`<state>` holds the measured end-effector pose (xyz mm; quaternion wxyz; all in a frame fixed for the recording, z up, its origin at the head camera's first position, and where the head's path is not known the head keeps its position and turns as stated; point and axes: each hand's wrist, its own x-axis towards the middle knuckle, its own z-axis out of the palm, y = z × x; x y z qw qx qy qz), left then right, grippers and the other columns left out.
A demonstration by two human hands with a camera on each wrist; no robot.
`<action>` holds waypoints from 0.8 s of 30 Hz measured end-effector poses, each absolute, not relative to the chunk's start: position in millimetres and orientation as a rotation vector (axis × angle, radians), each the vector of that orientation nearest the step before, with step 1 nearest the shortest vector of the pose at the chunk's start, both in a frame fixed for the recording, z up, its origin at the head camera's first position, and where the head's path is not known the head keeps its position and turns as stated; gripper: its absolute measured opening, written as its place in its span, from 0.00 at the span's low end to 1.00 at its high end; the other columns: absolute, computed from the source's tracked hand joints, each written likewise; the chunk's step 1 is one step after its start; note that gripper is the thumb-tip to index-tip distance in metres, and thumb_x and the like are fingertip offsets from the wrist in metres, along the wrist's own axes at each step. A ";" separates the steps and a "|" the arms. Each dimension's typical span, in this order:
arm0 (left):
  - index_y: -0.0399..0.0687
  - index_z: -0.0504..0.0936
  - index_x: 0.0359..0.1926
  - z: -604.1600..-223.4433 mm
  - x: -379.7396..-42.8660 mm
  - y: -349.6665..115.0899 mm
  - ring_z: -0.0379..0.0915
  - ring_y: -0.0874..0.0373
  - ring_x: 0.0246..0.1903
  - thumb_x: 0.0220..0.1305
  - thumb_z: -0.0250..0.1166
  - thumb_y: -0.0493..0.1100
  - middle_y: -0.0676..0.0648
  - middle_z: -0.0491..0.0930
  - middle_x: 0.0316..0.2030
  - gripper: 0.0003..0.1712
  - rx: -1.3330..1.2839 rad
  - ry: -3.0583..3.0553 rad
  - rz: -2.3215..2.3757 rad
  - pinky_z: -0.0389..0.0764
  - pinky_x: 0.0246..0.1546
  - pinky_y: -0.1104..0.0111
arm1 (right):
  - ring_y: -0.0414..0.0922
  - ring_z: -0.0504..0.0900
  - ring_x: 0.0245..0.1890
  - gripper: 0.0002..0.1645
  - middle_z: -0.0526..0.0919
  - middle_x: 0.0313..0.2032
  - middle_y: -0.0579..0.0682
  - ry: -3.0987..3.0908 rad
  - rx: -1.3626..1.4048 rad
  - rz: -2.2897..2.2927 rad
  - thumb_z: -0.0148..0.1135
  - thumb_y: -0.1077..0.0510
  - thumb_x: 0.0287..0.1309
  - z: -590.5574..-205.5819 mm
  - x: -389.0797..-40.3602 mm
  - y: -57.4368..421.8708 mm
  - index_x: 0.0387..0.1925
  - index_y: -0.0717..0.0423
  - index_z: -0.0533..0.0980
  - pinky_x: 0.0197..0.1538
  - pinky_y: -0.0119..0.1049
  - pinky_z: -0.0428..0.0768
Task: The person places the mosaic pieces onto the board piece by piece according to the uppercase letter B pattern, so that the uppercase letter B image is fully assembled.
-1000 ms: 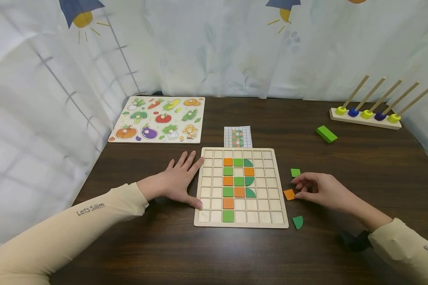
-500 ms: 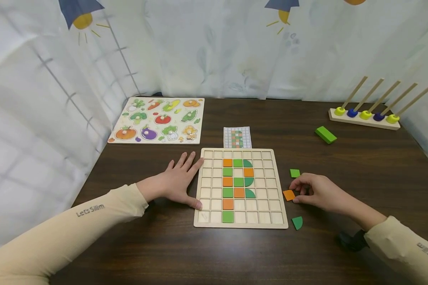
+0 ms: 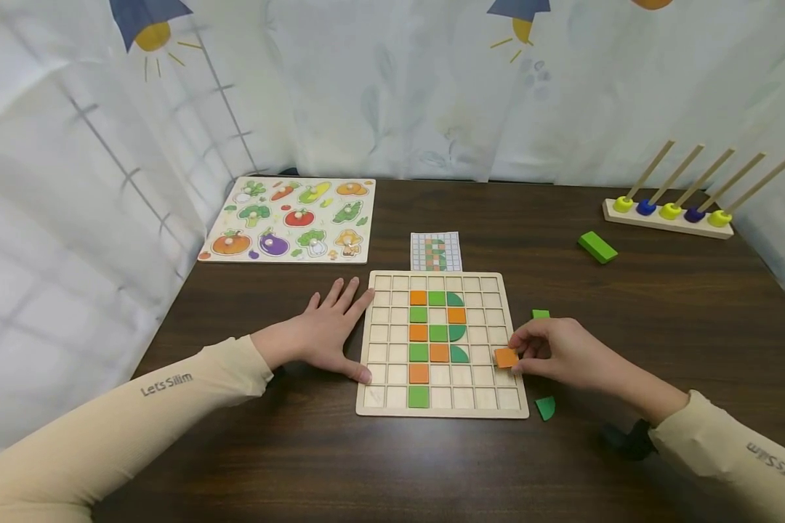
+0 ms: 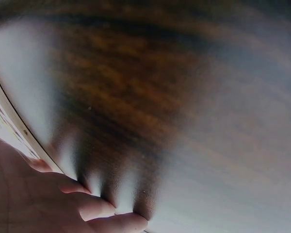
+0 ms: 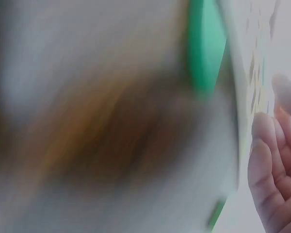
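Observation:
My right hand pinches an orange square tile between thumb and fingers, over the right edge of the wooden grid board. Orange and green squares and dark green quarter-round tiles sit in the board's cells, left of that hand. At the board's left edge my left hand rests with fingers spread, thumb and fingertips touching the rim. In the left wrist view its fingers reach along the table beside the board. A green quarter-round tile and a partly hidden green square tile lie near my right hand.
A pattern card lies just beyond the board. Further back left is a vegetable puzzle. A green block and a peg stand with yellow and blue rings are at the right. White curtains hang behind the table.
My right hand has picked up the orange square tile from the table and carried it left, over the board's right edge. My left hand has stayed in place.

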<state>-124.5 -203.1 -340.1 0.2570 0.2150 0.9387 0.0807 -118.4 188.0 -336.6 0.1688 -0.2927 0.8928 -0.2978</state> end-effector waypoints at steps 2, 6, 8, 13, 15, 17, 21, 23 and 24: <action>0.45 0.37 0.83 -340.1 -125.0 -202.9 0.26 0.30 0.80 0.47 0.71 0.78 0.32 0.32 0.81 0.79 0.583 2.549 0.216 0.43 0.71 0.27 | 0.31 0.75 0.29 0.13 0.81 0.29 0.39 2.525 -0.855 -0.854 0.78 0.58 0.53 -335.7 -116.0 175.7 0.40 0.55 0.84 0.33 0.28 0.79; 0.45 0.37 0.83 -340.8 -125.4 -203.1 0.26 0.30 0.80 0.48 0.71 0.78 0.32 0.32 0.81 0.79 0.585 2.551 0.214 0.43 0.71 0.27 | 0.32 0.74 0.28 0.12 0.81 0.28 0.40 2.501 -0.890 -0.860 0.79 0.58 0.53 -335.6 -110.7 154.1 0.38 0.55 0.84 0.32 0.28 0.78; 0.45 0.37 0.83 -340.8 -125.0 -203.4 0.26 0.30 0.80 0.48 0.71 0.78 0.32 0.31 0.81 0.79 0.586 2.551 0.214 0.43 0.71 0.27 | 0.32 0.74 0.28 0.12 0.81 0.28 0.40 2.496 -0.906 -0.860 0.79 0.58 0.52 -336.4 -107.7 145.7 0.37 0.54 0.84 0.32 0.28 0.78; 0.44 0.37 0.83 -340.0 -123.9 -203.5 0.25 0.30 0.80 0.48 0.72 0.77 0.32 0.31 0.81 0.78 0.587 2.550 0.223 0.43 0.71 0.27 | 0.30 0.74 0.27 0.12 0.81 0.28 0.39 2.494 -0.973 -0.845 0.80 0.58 0.51 -337.7 -99.5 128.4 0.36 0.55 0.85 0.33 0.26 0.78; 0.44 0.37 0.83 -339.6 -123.8 -203.4 0.25 0.30 0.80 0.48 0.72 0.77 0.32 0.31 0.81 0.78 0.587 2.550 0.223 0.43 0.71 0.27 | 0.29 0.74 0.27 0.13 0.81 0.28 0.40 2.491 -1.014 -0.843 0.80 0.58 0.50 -338.4 -95.6 122.3 0.36 0.56 0.85 0.33 0.26 0.79; 0.44 0.37 0.83 -339.4 -123.7 -203.1 0.25 0.30 0.80 0.49 0.71 0.77 0.32 0.31 0.81 0.78 0.587 2.548 0.222 0.42 0.71 0.27 | 0.29 0.74 0.27 0.13 0.82 0.28 0.40 2.498 -1.069 -0.836 0.81 0.58 0.50 -339.5 -92.0 117.1 0.36 0.56 0.85 0.32 0.25 0.79; 0.44 0.36 0.83 -339.4 -124.1 -202.7 0.25 0.30 0.80 0.48 0.71 0.78 0.32 0.31 0.81 0.79 0.585 2.544 0.219 0.42 0.71 0.27 | 0.29 0.73 0.26 0.13 0.81 0.27 0.40 2.504 -1.161 -0.803 0.81 0.57 0.49 -339.9 -86.5 109.6 0.34 0.55 0.84 0.31 0.24 0.77; 0.44 0.36 0.83 -339.2 -124.3 -202.5 0.25 0.30 0.80 0.48 0.71 0.78 0.32 0.31 0.81 0.79 0.584 2.543 0.218 0.43 0.71 0.27 | 0.30 0.72 0.26 0.12 0.80 0.26 0.40 2.501 -1.171 -0.782 0.81 0.57 0.49 -339.4 -85.3 107.1 0.33 0.55 0.84 0.31 0.24 0.75; 0.44 0.36 0.83 -339.0 -124.3 -202.5 0.25 0.30 0.80 0.48 0.71 0.78 0.32 0.31 0.81 0.79 0.584 2.543 0.215 0.43 0.71 0.27 | 0.30 0.71 0.26 0.12 0.80 0.26 0.40 2.503 -1.178 -0.773 0.81 0.57 0.49 -339.1 -84.7 106.2 0.32 0.55 0.84 0.31 0.25 0.75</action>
